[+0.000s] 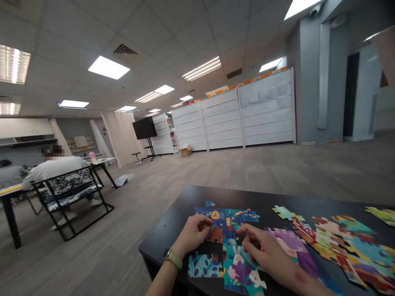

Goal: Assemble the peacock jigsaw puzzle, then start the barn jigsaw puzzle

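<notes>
On the black table (163,230), a partly joined jigsaw puzzle (237,220) with a dark blue night picture lies between my hands. My left hand (194,230), with a watch on a green strap (173,258), rests at its left side, fingers curled beside a reddish-brown piece; whatever they pinch is hidden. My right hand (257,245) hovers at the right side, index finger and thumb apart, nothing visible between them. Below, a joined section with white rabbits (237,269) extends toward me. A teal leaf-patterned piece (203,266) lies left of it, under my left wrist.
Purple puzzle pieces (286,242) and several bright farm-scene pieces (330,238) cover the table's right side. A small blue piece (210,203) lies at the back. A person (68,164) sits at another table, left. White shelving panels (222,121) stand beyond the carpet.
</notes>
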The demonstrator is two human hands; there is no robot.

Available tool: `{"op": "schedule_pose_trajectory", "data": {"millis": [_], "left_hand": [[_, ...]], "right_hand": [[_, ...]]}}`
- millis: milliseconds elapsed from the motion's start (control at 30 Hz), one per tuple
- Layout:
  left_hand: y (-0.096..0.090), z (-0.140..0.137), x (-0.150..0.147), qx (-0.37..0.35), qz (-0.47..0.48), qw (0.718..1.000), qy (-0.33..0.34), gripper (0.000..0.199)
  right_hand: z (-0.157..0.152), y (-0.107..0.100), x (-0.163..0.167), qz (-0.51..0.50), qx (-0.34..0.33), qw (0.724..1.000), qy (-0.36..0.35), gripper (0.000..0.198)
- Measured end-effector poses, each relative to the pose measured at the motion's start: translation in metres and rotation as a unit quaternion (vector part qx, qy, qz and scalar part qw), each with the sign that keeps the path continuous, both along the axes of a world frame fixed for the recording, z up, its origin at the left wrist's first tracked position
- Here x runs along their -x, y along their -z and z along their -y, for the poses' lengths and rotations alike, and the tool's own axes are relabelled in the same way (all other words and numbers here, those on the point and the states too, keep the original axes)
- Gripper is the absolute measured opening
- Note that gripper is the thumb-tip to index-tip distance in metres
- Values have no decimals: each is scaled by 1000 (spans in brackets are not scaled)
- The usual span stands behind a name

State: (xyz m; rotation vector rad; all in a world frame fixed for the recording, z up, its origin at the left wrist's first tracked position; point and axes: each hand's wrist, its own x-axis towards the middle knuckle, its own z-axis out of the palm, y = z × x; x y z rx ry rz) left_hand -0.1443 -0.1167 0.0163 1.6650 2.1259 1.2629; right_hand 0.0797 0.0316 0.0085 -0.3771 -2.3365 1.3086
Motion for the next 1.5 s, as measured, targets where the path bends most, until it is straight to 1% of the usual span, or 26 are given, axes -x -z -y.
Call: {"op": "schedule_pose_trajectory", "data": {"millis": [100,133,233,400,567,667,800,900,1000,1133,1300,1500], "left_hand": [[-3,9,-5,12,-36,999,26,35],[-3,11,-7,17,-42,998,33,37],[-2,13,-10,28,-52,998,37,33],[0,11,-12,26,-64,997,31,22],[0,10,-13,16,-83,996,32,35],[0,10,-14,20,-93,995,24,37],[0,10,-16,28,-104,994,19,44],[1,10,-17,31,-110,993,7,44],[1,9,-17,31,-110,993,-4,45],[-1,10,-18,30,-111,993,6,39],[0,11,-16,22,-93,995,12,55],[8,9,-11,15,-42,999,16,55]], "right_hand": [[0,-1,1,-1,-3,1000,-6,24],[0,-2,1,0,-6,1000,-6,24],[1,-3,1,3,-11,1000,2,24],[3,-4,0,5,-3,1000,1,25],[2,-3,0,0,-7,1000,0,25],[1,-2,0,1,-14,1000,2,26],[1,-2,-1,7,-23,1000,6,27],[2,-4,-2,8,-29,1000,4,27],[3,-7,-3,12,-28,1000,5,26],[3,-6,-2,12,-25,1000,3,25],[3,-5,-2,11,-27,1000,3,23],[5,-7,-2,14,-18,1000,-1,23]]}}
